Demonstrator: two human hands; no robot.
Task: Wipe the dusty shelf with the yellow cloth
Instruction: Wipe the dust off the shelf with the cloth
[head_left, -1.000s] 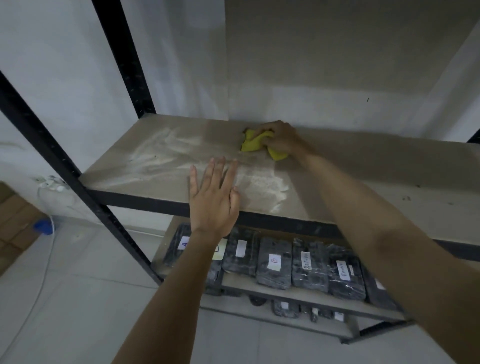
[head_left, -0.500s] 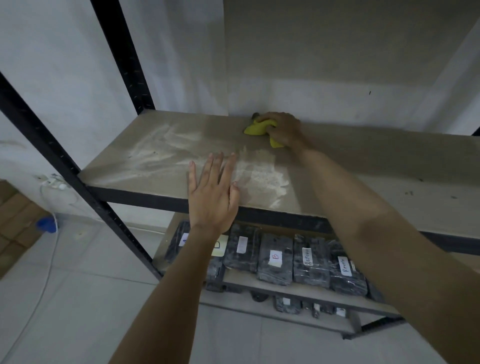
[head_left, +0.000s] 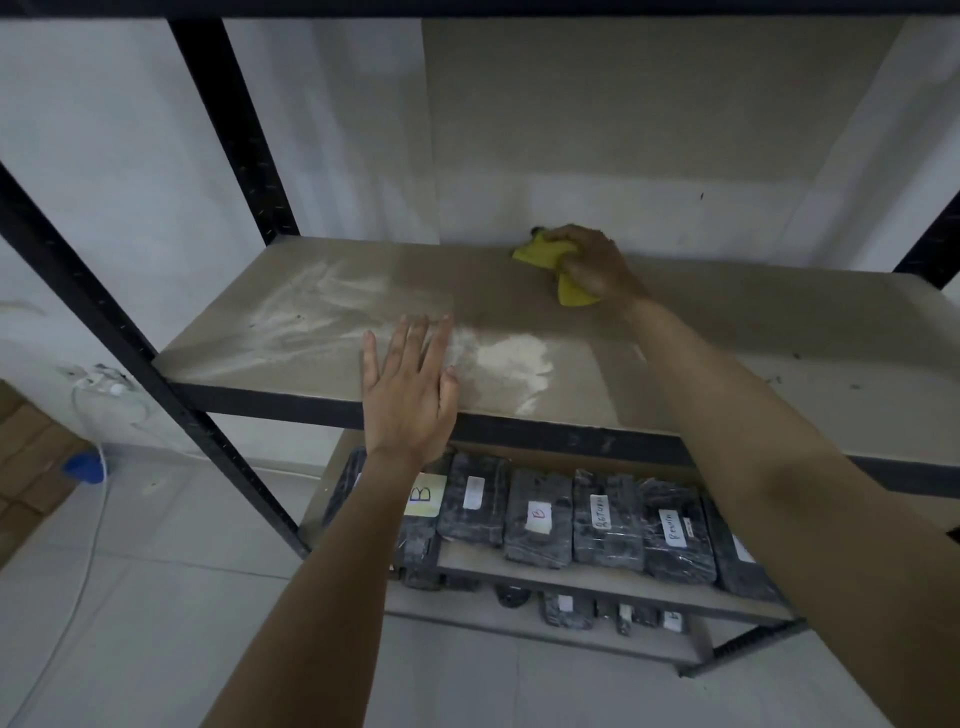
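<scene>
A beige shelf board (head_left: 753, 332) in a black metal rack carries white dust smears on its left part and a thicker white patch (head_left: 511, 358) near the front edge. My right hand (head_left: 595, 265) presses a crumpled yellow cloth (head_left: 543, 260) against the board at the back, close to the wall. My left hand (head_left: 408, 387) lies flat with fingers spread on the front edge, just left of the white patch, holding nothing.
Black rack uprights (head_left: 234, 130) stand at the left, one front and one back. On the lower shelf sit several dark wrapped bundles with white labels (head_left: 608, 519). A white cable and plug (head_left: 104, 387) hang on the left wall above a tiled floor.
My right hand has pushed the yellow cloth away from me toward the back wall. My left hand has stayed on the front edge.
</scene>
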